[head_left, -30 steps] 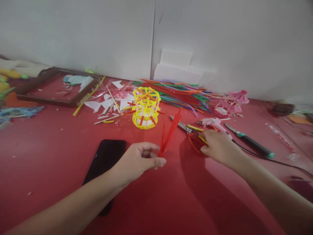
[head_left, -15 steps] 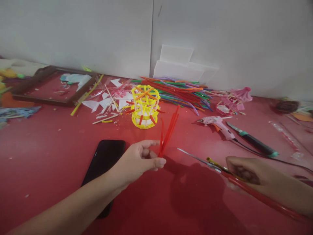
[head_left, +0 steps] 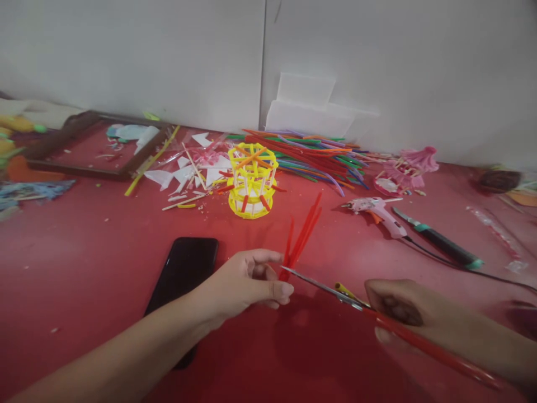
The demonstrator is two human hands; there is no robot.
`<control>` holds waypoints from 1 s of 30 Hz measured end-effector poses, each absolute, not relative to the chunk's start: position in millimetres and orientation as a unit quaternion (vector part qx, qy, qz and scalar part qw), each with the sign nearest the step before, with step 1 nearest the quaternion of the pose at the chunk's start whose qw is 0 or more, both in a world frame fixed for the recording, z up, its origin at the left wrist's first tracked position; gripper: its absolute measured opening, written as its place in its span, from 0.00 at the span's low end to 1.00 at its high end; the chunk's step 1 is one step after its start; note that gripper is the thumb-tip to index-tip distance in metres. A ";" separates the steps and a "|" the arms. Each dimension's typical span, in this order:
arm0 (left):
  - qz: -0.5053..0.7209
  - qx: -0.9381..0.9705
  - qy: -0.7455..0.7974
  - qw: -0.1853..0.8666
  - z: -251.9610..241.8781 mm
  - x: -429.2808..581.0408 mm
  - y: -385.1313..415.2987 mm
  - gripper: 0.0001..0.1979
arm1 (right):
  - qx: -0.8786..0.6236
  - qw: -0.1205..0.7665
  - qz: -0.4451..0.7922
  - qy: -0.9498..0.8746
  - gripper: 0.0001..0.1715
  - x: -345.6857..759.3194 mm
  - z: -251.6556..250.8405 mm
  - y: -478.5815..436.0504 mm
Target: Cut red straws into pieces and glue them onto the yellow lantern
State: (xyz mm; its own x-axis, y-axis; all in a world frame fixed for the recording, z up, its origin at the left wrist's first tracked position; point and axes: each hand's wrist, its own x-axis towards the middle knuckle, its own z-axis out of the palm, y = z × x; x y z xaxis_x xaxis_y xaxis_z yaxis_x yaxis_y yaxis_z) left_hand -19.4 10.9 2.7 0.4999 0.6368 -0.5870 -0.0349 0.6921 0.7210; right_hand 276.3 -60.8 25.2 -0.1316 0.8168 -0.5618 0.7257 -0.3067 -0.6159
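A small bunch of red pipe cleaners (head_left: pixel 302 238) is pinched between the thumb and fingers of my left hand (head_left: pixel 255 280), their upper ends fanning up and right. My right hand (head_left: pixel 403 305) is closed around scissors (head_left: pixel 331 288) with a long red handle. Their slim silver tip lies at the lower part of the bunch, close to my left fingertips; whether it touches cannot be told. A yellow piece beside the pivot is too unclear to name. Beyond my hands stands a round two-tier frame (head_left: pixel 251 182) of yellow pipe cleaners and sticks, with red and orange pieces.
A black phone (head_left: pixel 182 274) lies beside my left forearm. On the right are a pink glue gun (head_left: pixel 380 210), its cord, and a green-and-black cutter (head_left: pixel 440 240). Behind lie loose coloured pipe cleaners (head_left: pixel 310 157), paper scraps (head_left: pixel 180 173), a brown frame (head_left: pixel 79 168) and a pink model (head_left: pixel 405 170).
The scissors have moved left, bringing their tip from a gap away up to the red bunch. My left hand has shifted slightly right and down, still pinching the pipe cleaners.
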 end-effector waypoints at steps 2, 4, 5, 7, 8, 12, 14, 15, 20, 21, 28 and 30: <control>0.207 0.331 0.452 0.802 3.1 -19.3 10.6 0.23 | -0.622 0.003 0.527 -0.579 0.24 273.4 26.3 -58.2; 0.200 0.332 0.448 0.806 3.4 -19.3 10.1 0.19 | -0.604 -0.016 0.553 -0.574 0.25 271.4 26.9 -56.6; 0.196 0.332 0.445 0.808 3.4 -19.4 9.9 0.18 | -0.603 -0.017 0.553 -0.575 0.25 270.7 27.0 -56.1; 0.190 0.335 0.442 0.810 3.3 -19.8 9.9 0.17 | -0.604 -0.019 0.547 -0.579 0.26 270.0 26.6 -55.8; 0.187 0.338 0.440 0.811 3.1 -20.0 10.1 0.16 | -0.605 -0.020 0.544 -0.581 0.26 269.9 26.1 -55.9; 0.177 0.342 0.436 0.813 2.9 -21.0 10.7 0.16 | -0.605 -0.017 0.550 -0.576 0.27 270.7 23.0 -56.5; 0.173 0.341 0.438 0.814 3.2 -21.5 10.8 0.15 | -0.610 -0.014 0.546 -0.575 0.28 271.7 21.0 -56.0; 0.169 0.342 0.439 0.813 3.3 -21.8 10.8 0.15 | -0.613 -0.016 0.541 -0.576 0.28 272.4 20.0 -55.4; 0.155 0.347 0.444 0.812 3.4 -23.5 11.1 0.17 | -0.611 -0.067 0.508 -0.604 0.25 275.5 14.6 -55.4; 0.152 0.344 0.446 0.812 3.3 -23.8 11.3 0.18 | -0.609 -0.072 0.497 -0.614 0.25 275.3 13.8 -56.6; 0.162 0.333 0.448 0.814 5.1 -22.9 11.2 0.19 | -0.573 -0.030 0.448 -0.686 0.24 263.5 16.6 -64.4; 0.163 0.333 0.445 0.815 5.4 -22.4 10.8 0.18 | -0.552 -0.034 0.438 -0.708 0.24 261.1 18.1 -63.4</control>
State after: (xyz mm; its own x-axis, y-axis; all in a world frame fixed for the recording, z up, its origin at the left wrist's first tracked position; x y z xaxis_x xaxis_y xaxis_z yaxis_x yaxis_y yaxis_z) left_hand -22.4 10.8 5.4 0.5503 0.5629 -0.6167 0.0306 0.7245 0.6886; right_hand 261.1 -63.4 18.1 -0.3875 0.7521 -0.5330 0.8126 0.0056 -0.5828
